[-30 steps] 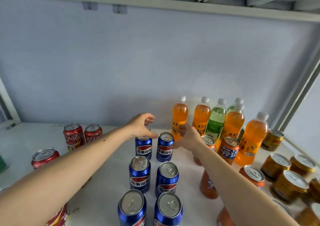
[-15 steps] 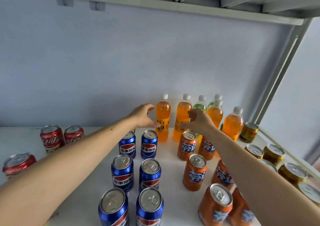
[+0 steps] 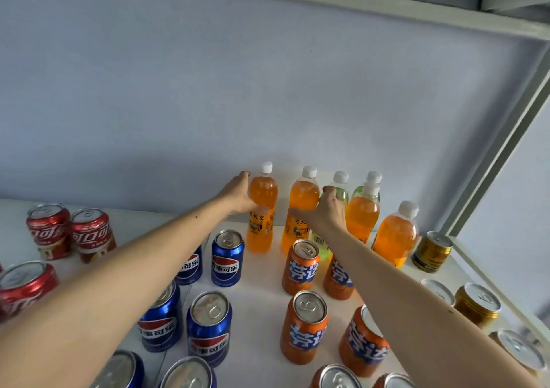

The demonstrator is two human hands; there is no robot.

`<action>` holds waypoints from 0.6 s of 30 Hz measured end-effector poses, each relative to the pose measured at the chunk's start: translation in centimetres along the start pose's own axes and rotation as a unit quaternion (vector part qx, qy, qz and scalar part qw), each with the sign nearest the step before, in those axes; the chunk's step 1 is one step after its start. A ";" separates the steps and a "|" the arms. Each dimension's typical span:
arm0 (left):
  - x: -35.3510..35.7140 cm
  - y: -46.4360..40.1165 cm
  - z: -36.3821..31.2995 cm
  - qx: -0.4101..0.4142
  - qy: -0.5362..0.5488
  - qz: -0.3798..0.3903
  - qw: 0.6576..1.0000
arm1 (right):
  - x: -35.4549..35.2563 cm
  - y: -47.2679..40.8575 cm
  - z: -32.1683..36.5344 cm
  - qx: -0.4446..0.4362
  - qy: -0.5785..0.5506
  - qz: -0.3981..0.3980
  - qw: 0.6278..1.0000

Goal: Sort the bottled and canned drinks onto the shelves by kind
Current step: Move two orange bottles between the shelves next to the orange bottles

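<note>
Your left hand (image 3: 238, 195) wraps the shoulder of the leftmost orange bottle (image 3: 262, 209), thumb across the front just above the label and fingers curled round the far side. Your right hand (image 3: 326, 212) holds the second orange bottle (image 3: 300, 209) at about the same height, thumb on its front, fingers reaching behind it toward the green bottle (image 3: 340, 189). Both bottles stand upright at the back of the shelf (image 3: 262, 283), close to the wall and near each other, with two more orange bottles to their right.

Judged from their look, these are full plastic bottles: fairly heavy for their width, tall and top-heavy, with thin walls that give under a squeeze. The smooth curved shoulder may be slippery, so you would probably do better to take each one lower, round the labelled waist, where the body narrows and the wrap gives some friction. Lift straight up before moving sideways; the blue cans (image 3: 227, 258) and orange cans (image 3: 300, 267) stand just in front and a dragged base could knock them over. The red cans (image 3: 70, 234) sit well apart on the left, the gold cans (image 3: 431, 252) along the right edge.
</note>
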State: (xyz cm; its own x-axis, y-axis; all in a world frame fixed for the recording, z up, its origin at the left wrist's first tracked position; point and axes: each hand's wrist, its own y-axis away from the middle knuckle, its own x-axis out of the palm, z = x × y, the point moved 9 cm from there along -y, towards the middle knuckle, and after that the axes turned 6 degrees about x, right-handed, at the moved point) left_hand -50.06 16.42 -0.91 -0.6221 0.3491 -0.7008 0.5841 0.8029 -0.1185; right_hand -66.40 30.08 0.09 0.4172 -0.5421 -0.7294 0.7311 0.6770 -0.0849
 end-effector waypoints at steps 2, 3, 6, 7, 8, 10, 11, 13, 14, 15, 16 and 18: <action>0.5 -0.5 0.3 -0.007 0.007 0.002 1.000 | 0.5 0.0 -0.3 0.019 0.013 -0.011 1.000; 0.7 -0.7 0.4 -0.009 0.010 0.004 1.000 | 0.8 0.1 -0.3 0.028 0.013 -0.014 0.999; 0.9 -1.4 0.3 -0.004 0.013 -0.006 1.000 | 2.1 0.2 -1.0 0.069 -0.013 -0.014 0.997; 0.9 -1.7 0.3 -0.003 0.016 -0.011 1.000 | 2.6 0.3 -1.3 0.086 -0.031 -0.012 0.996; 0.9 -1.8 0.3 -0.004 0.020 -0.014 1.000 | 3.1 0.4 -1.6 0.102 -0.052 -0.011 0.993; 1.1 -2.5 0.2 0.000 0.022 -0.015 1.000 | 3.9 0.3 -2.0 0.130 -0.085 -0.013 0.988; 1.2 -2.6 0.2 0.002 0.022 -0.014 1.000 | 4.1 0.3 -2.1 0.138 -0.094 -0.013 0.986; 1.2 -2.7 -0.1 0.007 0.024 -0.015 1.000 | 4.3 0.0 -2.2 0.149 -0.107 -0.018 0.983; 1.1 -2.8 -0.2 0.012 0.026 -0.014 0.999 | 4.2 -0.2 -2.2 0.154 -0.111 -0.022 0.982; 1.1 -2.9 -0.1 0.014 0.029 -0.011 0.999 | 4.3 -0.3 -2.2 0.159 -0.112 -0.025 0.981; 1.1 -3.1 0.0 0.015 0.032 -0.010 0.999 | 4.3 -0.5 -2.3 0.161 -0.111 -0.026 0.980; 0.7 -3.1 0.4 0.015 0.035 -0.011 0.999 | 4.5 -0.6 -2.3 0.164 -0.106 -0.026 0.980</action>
State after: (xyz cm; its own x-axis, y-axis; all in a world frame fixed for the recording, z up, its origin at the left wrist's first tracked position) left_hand -52.08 13.96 -1.29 -0.6692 0.3649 -0.6473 0.5843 0.7966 -0.1550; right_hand -66.15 28.38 -4.71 0.4519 -0.6868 -0.5692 0.8743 0.4675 0.1300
